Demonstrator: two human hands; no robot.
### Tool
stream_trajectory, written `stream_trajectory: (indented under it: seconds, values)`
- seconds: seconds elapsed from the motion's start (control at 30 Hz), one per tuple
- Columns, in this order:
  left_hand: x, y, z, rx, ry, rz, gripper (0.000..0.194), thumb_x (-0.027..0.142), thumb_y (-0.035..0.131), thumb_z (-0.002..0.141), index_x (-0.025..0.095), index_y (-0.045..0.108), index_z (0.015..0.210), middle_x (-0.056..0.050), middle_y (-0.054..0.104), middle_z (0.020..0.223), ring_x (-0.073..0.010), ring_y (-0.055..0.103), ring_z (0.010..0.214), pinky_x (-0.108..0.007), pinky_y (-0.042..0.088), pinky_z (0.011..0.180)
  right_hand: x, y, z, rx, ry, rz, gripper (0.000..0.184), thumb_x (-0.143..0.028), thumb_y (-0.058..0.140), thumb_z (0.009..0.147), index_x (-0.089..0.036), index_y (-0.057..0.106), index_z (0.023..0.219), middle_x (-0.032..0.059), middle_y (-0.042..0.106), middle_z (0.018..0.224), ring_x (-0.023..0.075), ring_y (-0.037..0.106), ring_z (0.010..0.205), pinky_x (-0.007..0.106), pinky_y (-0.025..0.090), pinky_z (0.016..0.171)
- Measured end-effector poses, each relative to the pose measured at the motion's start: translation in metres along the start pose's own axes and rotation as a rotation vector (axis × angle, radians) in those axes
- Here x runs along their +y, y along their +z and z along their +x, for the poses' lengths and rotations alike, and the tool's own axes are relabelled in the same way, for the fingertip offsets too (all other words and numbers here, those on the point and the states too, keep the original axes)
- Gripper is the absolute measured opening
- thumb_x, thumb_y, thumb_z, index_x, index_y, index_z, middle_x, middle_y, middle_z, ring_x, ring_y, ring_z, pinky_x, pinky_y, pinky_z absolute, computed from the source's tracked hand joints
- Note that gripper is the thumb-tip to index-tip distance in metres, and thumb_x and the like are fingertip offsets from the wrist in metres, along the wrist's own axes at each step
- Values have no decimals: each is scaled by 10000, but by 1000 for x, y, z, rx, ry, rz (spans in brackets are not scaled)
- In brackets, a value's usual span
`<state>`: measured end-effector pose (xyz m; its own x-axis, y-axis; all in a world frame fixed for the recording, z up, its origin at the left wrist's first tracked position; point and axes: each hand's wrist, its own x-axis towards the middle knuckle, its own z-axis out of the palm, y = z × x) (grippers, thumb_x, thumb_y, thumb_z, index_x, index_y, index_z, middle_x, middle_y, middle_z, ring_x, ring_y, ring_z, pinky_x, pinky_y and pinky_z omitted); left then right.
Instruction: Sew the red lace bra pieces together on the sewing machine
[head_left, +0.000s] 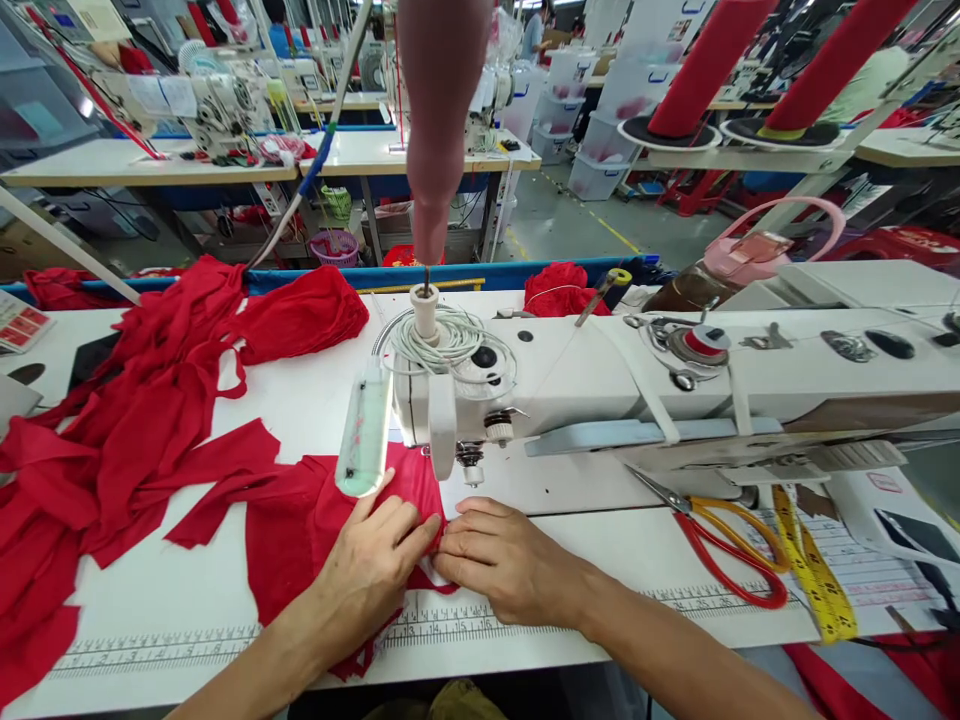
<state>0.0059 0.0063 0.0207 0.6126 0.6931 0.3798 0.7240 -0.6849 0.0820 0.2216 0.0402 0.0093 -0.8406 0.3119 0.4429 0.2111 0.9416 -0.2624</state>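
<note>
A piece of red fabric [292,540] lies on the white sewing table, its right end under the head of a sewing machine [585,360]. My left hand [379,555] rests on this fabric with its fingers stretched out, the index finger pointing toward the machine's clear guard [365,430]. Close beside it, my right hand [510,565] has its fingers together, closed on the fabric's right edge. A bit of white shows at that edge between the hands. The needle and presser foot are hidden behind the guard and machine head.
A heap of red fabric pieces [150,420] covers the table's left side. Scissors [720,540] with red and orange handles and a yellow tape measure [814,570] lie at the right. A printed ruler scale [450,625] runs along the front edge. Red thread cones [709,70] stand back right.
</note>
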Motion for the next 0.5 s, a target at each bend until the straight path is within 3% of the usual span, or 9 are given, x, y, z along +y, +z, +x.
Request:
stream_trajectory:
  seconds: [0.1,0.2,0.3,0.5]
  values:
    - [3,7,-7,22,-34,-34,414,-12,427,822,146,652,1132,-79,659,914,-217,617,909,-535,436,1060,0,0,0,13,9,2,246,-27,508,878,-185,626,1026,25,715,919,137,617,864,326,458,916]
    - [7,14,-18,36,-87,-17,453,1,409,839,150,633,1203,-132,675,1156,-296,539,1252,-589,305,1137,0,-1,0,29,10,13,259,-37,476,885,-182,630,1034,40,726,937,149,621,893,335,468,914]
    - [7,18,-23,10,-103,-13,485,6,400,862,175,600,1271,-113,697,1157,-277,562,1239,-603,231,1154,1,-1,0,17,26,38,296,-29,450,867,-188,630,1040,40,733,938,152,625,894,337,459,927]
    - [-12,15,-11,-22,-108,-23,524,-39,402,797,137,611,1245,-147,694,1116,-289,610,1142,-482,435,958,7,-1,-2,25,93,43,367,-8,457,835,-152,605,1139,39,729,1094,173,613,1056,375,363,1035]
